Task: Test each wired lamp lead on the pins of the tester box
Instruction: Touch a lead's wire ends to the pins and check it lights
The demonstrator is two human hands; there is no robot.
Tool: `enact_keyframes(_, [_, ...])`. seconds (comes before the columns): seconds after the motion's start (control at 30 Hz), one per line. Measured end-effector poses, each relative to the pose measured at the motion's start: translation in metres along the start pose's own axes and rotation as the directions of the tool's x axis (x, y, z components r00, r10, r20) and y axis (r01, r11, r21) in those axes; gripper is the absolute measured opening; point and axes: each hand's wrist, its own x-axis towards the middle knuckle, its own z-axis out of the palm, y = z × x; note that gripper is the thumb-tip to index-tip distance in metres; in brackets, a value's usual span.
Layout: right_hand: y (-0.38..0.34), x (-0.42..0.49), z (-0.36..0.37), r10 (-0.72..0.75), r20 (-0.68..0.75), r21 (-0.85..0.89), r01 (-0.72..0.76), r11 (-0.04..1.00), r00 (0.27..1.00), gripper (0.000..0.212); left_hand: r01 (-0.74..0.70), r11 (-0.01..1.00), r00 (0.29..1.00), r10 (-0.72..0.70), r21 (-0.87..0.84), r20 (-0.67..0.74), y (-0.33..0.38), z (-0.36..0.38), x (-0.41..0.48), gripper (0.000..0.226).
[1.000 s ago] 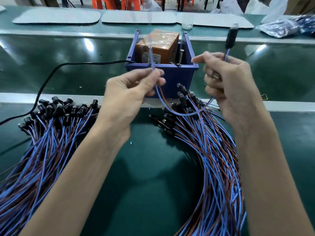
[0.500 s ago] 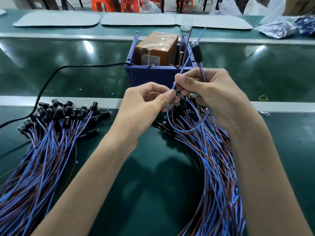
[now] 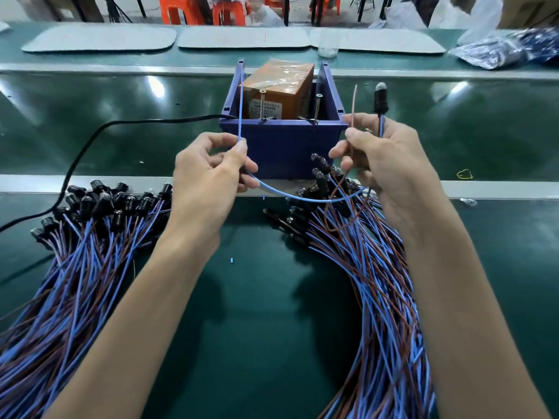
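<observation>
In the middle of the frame our left hand (image 3: 211, 176) pinches the blue wire (image 3: 240, 110) of 1 lamp lead between thumb and forefinger, and the wire's end stands upright just left of the left pin (image 3: 262, 105) of the blue tester box (image 3: 281, 146), apart from it. Our right hand (image 3: 390, 170) pinches that lead's brown wire (image 3: 354, 110) and grips its black lamp (image 3: 380, 99) upright, to the right of the right pin (image 3: 316, 107). On the green bench (image 3: 257, 328) the left heap of leads (image 3: 75, 267) fills the lower left and the right heap of leads (image 3: 381, 297) the lower right.
</observation>
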Motion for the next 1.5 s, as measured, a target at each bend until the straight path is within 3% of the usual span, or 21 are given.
enact_keyframes(0.1, [0.002,0.001,0.001,0.015,-0.023,-0.005,-0.015,1.000,1.000,0.026,0.020,1.000,1.000,-0.020,0.006,-0.011,-0.004,0.000,0.001,0.008])
enact_keyframes(0.4, [0.008,0.006,-0.002,0.051,-0.067,-0.034,-0.054,0.998,0.996,0.030,0.132,0.991,0.991,-0.132,-0.002,-0.035,-0.012,0.000,0.005,0.016])
enact_keyframes(0.7, [0.010,0.009,0.000,0.089,-0.011,-0.066,-0.090,0.994,0.996,0.028,0.046,0.994,0.999,-0.048,0.098,0.016,-0.018,0.000,0.009,0.040])
enact_keyframes(0.97, [0.010,0.006,-0.002,0.036,0.013,-0.038,-0.036,0.999,0.999,0.034,-0.006,0.993,1.000,0.004,0.120,0.019,-0.020,0.000,0.008,0.037])
enact_keyframes(1.5, [0.012,0.008,-0.003,0.011,0.032,-0.029,-0.010,1.000,0.999,0.027,0.023,0.997,0.998,-0.027,0.074,0.050,-0.018,0.004,0.006,0.033])
